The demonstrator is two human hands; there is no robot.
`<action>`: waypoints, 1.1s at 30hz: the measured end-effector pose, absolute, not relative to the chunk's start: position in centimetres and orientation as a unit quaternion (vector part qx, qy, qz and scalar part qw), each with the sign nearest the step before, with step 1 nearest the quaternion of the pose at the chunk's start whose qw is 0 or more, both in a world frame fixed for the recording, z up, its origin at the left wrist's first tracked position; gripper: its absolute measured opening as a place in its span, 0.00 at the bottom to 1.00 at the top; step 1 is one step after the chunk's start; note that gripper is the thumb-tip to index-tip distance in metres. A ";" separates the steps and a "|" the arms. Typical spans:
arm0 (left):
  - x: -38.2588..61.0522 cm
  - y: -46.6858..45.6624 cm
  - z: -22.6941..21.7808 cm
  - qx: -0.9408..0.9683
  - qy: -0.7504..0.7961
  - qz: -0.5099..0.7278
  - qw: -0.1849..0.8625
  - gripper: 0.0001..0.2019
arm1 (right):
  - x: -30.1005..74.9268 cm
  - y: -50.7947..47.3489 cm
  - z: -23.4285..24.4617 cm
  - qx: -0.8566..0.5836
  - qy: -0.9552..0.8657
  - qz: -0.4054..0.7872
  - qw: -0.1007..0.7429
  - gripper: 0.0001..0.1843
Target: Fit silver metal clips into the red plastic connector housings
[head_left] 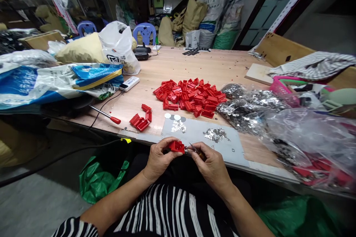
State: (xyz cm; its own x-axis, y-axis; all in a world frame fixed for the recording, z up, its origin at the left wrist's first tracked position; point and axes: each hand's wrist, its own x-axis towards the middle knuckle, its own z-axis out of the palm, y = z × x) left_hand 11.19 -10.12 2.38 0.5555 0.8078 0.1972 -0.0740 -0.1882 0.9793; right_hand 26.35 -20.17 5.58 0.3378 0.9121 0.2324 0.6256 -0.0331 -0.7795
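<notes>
Close above the table's front edge, my left hand (157, 159) pinches a red plastic housing (176, 146) between thumb and fingers. My right hand (211, 164) is closed around a slim pointed tool (200, 153) with a dark and brownish handle; its exact kind is unclear. The right fingertips meet the housing's right end, where a tiny metal piece (186, 149) shows. Behind the hands lies a grey mat (194, 126) bearing small silver metal pieces (216, 134), a pile of whitish shiny bits (178, 126) and pale discs (177, 117).
A heap of red housings (191, 96) fills the table's middle, with several more (141, 122) at left. A red-tipped lever (114, 120) juts in from the left. Plastic bags of metal parts (241, 111) crowd the right. Green bags (101, 179) hang below the edge.
</notes>
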 end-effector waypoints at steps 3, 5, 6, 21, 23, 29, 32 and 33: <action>11.2 -10.3 2.5 0.709 0.270 0.391 0.520 0.17 | 26.0 -20.0 5.3 -0.690 -0.565 0.167 0.420 0.04; 11.2 -10.5 2.6 0.726 0.260 0.396 0.499 0.17 | 25.8 -19.9 5.1 -0.686 -0.574 0.161 0.417 0.04; 11.2 -10.6 2.5 0.732 0.255 0.399 0.491 0.17 | 25.8 -19.9 5.0 -0.685 -0.577 0.158 0.416 0.04; 11.1 -11.1 2.9 0.721 0.257 0.422 0.485 0.16 | 25.6 -19.8 4.9 -0.675 -0.577 0.181 0.423 0.08; 11.1 -11.1 2.8 0.717 0.261 0.424 0.488 0.16 | 25.6 -19.8 5.0 -0.668 -0.572 0.202 0.430 0.10; 11.1 -11.1 2.5 0.718 0.264 0.421 0.488 0.17 | 26.6 -19.8 4.8 -0.684 -0.494 0.262 0.469 0.12; 11.1 -11.2 2.5 0.721 0.260 0.420 0.485 0.17 | 26.9 -19.8 4.8 -0.688 -0.473 0.283 0.472 0.11; 11.1 -11.3 2.6 0.723 0.258 0.420 0.484 0.17 | 26.9 -19.7 4.8 -0.686 -0.475 0.289 0.469 0.11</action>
